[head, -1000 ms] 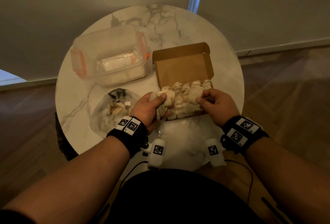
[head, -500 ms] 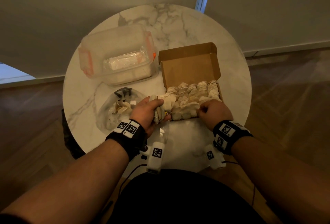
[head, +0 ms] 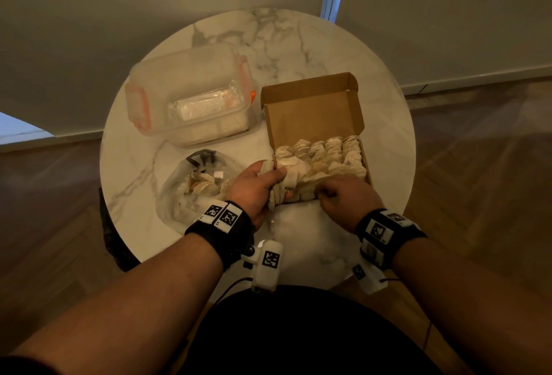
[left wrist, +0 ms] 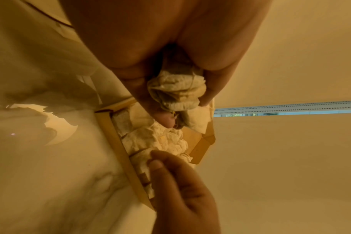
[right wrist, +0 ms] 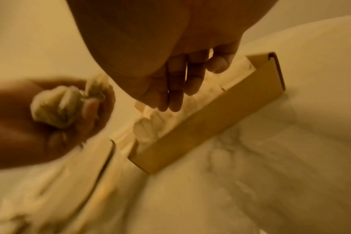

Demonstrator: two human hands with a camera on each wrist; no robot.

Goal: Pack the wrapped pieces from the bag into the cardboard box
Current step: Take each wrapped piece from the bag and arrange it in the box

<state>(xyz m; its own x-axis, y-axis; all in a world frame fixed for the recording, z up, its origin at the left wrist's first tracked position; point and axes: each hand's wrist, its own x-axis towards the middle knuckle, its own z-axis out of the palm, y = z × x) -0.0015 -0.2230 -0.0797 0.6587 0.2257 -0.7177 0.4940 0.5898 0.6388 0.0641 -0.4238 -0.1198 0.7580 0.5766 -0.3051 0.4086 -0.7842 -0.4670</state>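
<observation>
The open cardboard box stands right of centre on the table, packed with rows of pale wrapped pieces. The clear plastic bag lies to its left with more pieces inside. My left hand hovers at the box's near left corner and grips a bundle of wrapped pieces, which also shows in the right wrist view. My right hand is bent down over the near row, its fingertips and thumb pinching a wrapped piece just behind the front wall.
A clear lidded plastic tub with orange clips sits behind the bag. The round marble table ends close behind my wrists, with wooden floor all round it. Two white wrist units hang at the near edge.
My right hand has come down and toward me, lowering its piece from above the box into the near row. The left hand has kept its bundle at the box's near left corner.
</observation>
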